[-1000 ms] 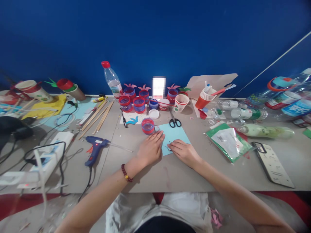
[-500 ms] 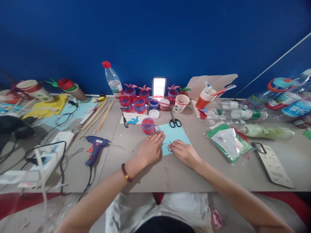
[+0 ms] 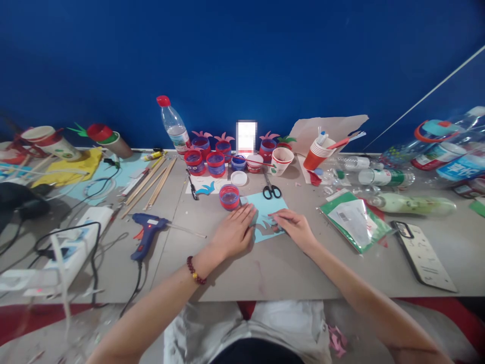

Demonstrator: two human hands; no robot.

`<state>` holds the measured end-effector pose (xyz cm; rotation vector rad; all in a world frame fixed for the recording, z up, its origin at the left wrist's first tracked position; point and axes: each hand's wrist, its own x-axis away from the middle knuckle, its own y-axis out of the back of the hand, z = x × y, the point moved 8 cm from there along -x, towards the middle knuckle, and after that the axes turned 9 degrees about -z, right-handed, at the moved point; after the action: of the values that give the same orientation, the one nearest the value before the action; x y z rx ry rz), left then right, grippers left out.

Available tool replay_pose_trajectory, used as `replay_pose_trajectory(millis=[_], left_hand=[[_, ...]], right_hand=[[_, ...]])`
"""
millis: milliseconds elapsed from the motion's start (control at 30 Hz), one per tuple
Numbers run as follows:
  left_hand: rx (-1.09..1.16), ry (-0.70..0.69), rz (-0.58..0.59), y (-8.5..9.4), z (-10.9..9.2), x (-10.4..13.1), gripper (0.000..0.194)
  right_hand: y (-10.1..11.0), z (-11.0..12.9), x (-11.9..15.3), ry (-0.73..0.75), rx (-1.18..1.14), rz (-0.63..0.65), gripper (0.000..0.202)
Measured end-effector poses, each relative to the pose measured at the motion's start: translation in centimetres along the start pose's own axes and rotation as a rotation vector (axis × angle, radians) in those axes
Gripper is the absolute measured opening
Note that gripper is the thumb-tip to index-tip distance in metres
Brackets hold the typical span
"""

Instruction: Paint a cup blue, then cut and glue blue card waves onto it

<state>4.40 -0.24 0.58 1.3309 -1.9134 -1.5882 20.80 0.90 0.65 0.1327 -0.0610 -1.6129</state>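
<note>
Blue sheet: it lies on the table (image 3: 227, 283) between your hands, directly in front of you; the blue sheet (image 3: 261, 201) is partly covered along its left edge and at its right side.
Dark shapes: leaf-like dark shapes (image 3: 261, 224) show on the sheet in the gap between your hands — you cannot tell how much is drawn line and how much is shadow.
Steadying: the sheet is thin and could skid or turn, so press it down evenly and leave the dark shapes uncovered.
Left hand: your left hand (image 3: 233, 230) lies across the sheet's left edge, fingers outstretched side by side, gripping nothing you can see.
Right hand: your right hand (image 3: 297, 230) is over the sheet's right side, fingers bent and thumb near them; a small reddish spot shows at the tips, but you cannot tell whether they pinch anything.
Right wrist: a light, relaxed wrist would suit such fine work — a heavy one could drag the paper.
Scissors: the black-handled scissors (image 3: 272, 191) are just beyond the sheet's far edge.
Round container: the red-and-purple round container (image 3: 229, 198) stands just past your left fingertips; a nudge could tip it.
Glue gun: the blue glue gun (image 3: 147, 232) lies farther left.
</note>
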Motion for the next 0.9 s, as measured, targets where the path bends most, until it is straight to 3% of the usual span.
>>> replay_pose_trajectory(millis=[133,233,367,600,767,900], left_hand=[[0.07,-0.047,-0.107,1.9,-1.3,-0.2,0.054],[0.165,-0.031,-0.18,3.1,-2.1,-0.2,0.041],[0.338,0.081,-0.173,3.1,-2.1,-0.2,0.025],[0.64,0.296,-0.134,2.2,-1.3,-0.7,0.019],[0.761,0.339,-0.156,1.6,-1.0,-0.8,0.022],[0.806,0.38,-0.181,1.4,-0.4,-0.6,0.023]], right_hand=[[-0.6,-2.7,0.2,-0.45,-0.37,0.075,0.034],[-1.4,-3.0,0.6,-0.588,-0.528,0.138,0.029],[-2.3,-2.4,0.9,-0.588,-0.616,0.204,0.028],[-3.3,-2.6,1.7,-0.555,-0.577,0.26,0.027],[-3.8,-2.8,2.4,-0.564,-0.481,0.286,0.036],[-3.5,-2.0,2.1,-0.482,-0.433,0.235,0.032]])
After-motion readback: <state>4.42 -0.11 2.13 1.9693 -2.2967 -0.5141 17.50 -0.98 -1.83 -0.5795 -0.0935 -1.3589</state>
